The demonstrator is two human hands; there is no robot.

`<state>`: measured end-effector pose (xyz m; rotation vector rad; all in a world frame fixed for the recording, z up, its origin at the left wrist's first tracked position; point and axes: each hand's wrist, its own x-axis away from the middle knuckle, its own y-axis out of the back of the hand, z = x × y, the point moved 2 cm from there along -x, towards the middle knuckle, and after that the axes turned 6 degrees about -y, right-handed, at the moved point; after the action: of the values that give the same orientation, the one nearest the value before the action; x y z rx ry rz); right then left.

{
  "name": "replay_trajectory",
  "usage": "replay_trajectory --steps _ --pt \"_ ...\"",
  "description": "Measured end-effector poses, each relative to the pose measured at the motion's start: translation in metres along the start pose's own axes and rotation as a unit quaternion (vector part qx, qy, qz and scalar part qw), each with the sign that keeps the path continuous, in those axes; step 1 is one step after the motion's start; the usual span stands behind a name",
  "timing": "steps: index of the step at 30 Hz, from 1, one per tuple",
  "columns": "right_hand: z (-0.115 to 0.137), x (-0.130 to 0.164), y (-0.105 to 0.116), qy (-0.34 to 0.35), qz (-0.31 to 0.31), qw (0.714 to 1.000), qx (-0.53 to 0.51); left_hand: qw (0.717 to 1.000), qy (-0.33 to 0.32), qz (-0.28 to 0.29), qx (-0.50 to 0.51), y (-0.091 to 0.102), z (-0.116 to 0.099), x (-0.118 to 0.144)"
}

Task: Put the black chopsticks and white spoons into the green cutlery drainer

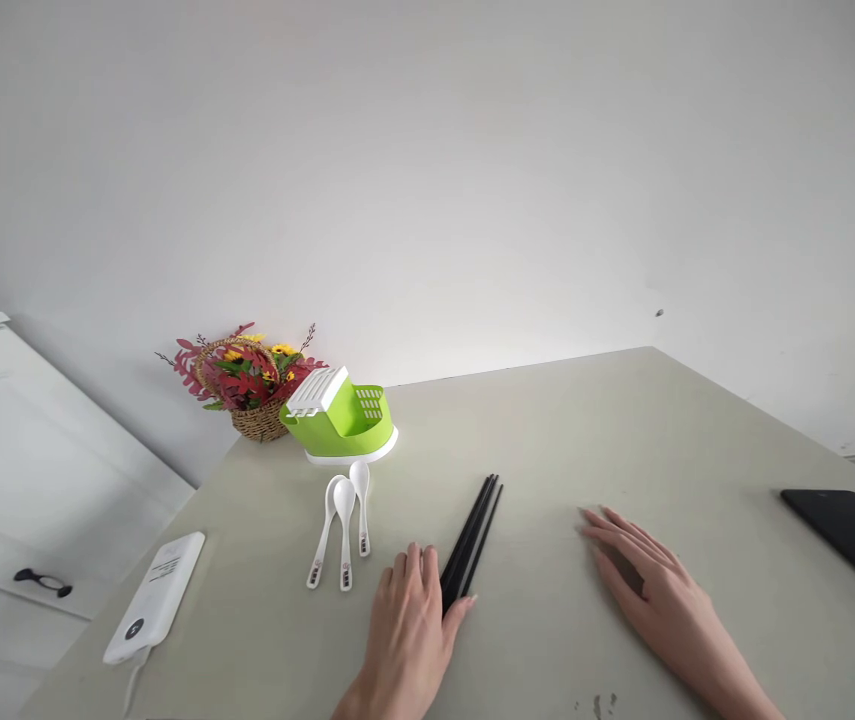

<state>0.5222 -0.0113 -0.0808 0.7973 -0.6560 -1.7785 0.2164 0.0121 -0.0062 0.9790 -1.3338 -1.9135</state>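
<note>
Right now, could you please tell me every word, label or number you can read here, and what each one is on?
No text here is legible.
White power bank: dark printed lines near its far end, too small to read.
White spoons: small dark marks at the handle ends, too blurred to read.
Black chopsticks, green utensil holder, black tablet: no visible text.

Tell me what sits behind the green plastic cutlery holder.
Behind the green plastic cutlery holder stands a woven wicker basket of red and yellow flowers, against the white wall. The holder covers the basket's right side, so nothing there can be seen.
</note>
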Motion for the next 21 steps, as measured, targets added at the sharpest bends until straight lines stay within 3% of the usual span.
replay_trajectory --steps 5,12,16,21 --pt "0.0 0.001 0.0 -0.006 0.005 1.0 -0.004 0.997 0.06 -0.055 0.008 0.003 0.037 0.0" --pt "0.001 0.001 0.0 -0.006 -0.004 1.0 -0.003 0.971 0.223 -0.014 -0.083 -0.02 0.099 0.005" --pt "0.001 0.001 0.0 -0.006 -0.003 1.0 -0.001 0.961 0.264 0.025 -0.08 -0.026 0.11 0.002" --pt "-0.001 0.002 0.0 -0.008 0.003 1.0 -0.002 0.952 0.287 0.043 -0.093 -0.016 0.115 -0.009"
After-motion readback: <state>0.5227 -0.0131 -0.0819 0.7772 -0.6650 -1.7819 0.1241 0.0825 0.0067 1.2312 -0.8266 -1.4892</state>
